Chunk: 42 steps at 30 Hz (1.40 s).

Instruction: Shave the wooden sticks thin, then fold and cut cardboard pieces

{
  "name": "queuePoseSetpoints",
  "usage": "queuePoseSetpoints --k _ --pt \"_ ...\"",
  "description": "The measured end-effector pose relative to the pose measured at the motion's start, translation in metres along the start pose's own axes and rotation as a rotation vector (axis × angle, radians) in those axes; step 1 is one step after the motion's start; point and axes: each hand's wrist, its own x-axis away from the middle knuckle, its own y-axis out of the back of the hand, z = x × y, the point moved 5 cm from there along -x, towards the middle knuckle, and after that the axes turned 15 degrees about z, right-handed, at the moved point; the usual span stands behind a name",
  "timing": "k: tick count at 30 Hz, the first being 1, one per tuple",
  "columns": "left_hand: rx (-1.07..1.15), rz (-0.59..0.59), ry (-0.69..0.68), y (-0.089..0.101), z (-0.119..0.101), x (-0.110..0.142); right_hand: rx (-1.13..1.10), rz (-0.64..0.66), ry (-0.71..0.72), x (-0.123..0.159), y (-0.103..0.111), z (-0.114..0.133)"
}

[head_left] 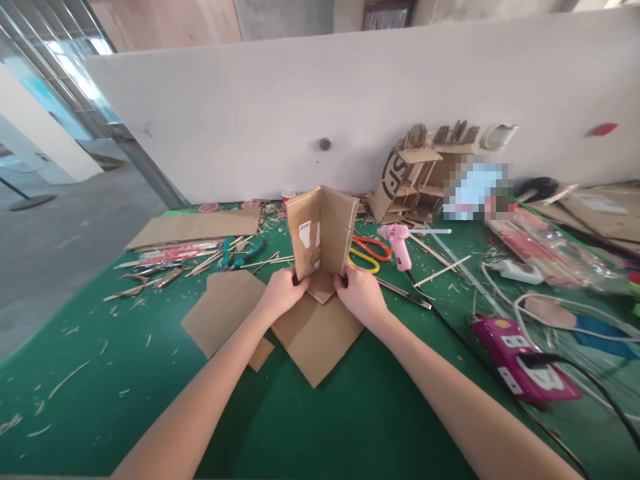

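Observation:
Two upright cardboard panels [337,227] meet at a corner and stand over a small cardboard base piece [321,287]. My left hand [283,293] grips the lower edge of the left panel, thumb toward the inside. On the other side my right hand [364,293] grips the bottom of the right panel the same way. Beneath them a flat cardboard sheet [317,343] lies on the green table, one corner pointing toward me. More cut cardboard [223,310] lies flat beside my left forearm. The fingers behind the panels are hidden.
At the right are a pink glue gun [397,243], orange-handled scissors [373,249], a utility knife [405,293] and a magenta power strip [520,363] with cables. Teal-handled pliers [243,253] and wooden sticks lie left. A cardboard shelf model [403,183] stands by the white partition [250,120].

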Motion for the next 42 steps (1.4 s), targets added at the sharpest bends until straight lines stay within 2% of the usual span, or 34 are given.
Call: queuePoseSetpoints --k 11,31,42 --pt "-0.063 -0.082 0.016 -0.0030 0.0004 0.0088 -0.024 0.055 0.047 0.0004 -0.0045 -0.0019" --pt "-0.137 -0.082 0.032 -0.0040 -0.0019 0.0085 0.177 -0.021 0.014 0.0067 -0.0056 0.0041" --pt "-0.195 -0.099 0.024 -0.0051 -0.0006 0.0066 0.194 0.021 -0.034 0.0061 -0.0057 0.0029"
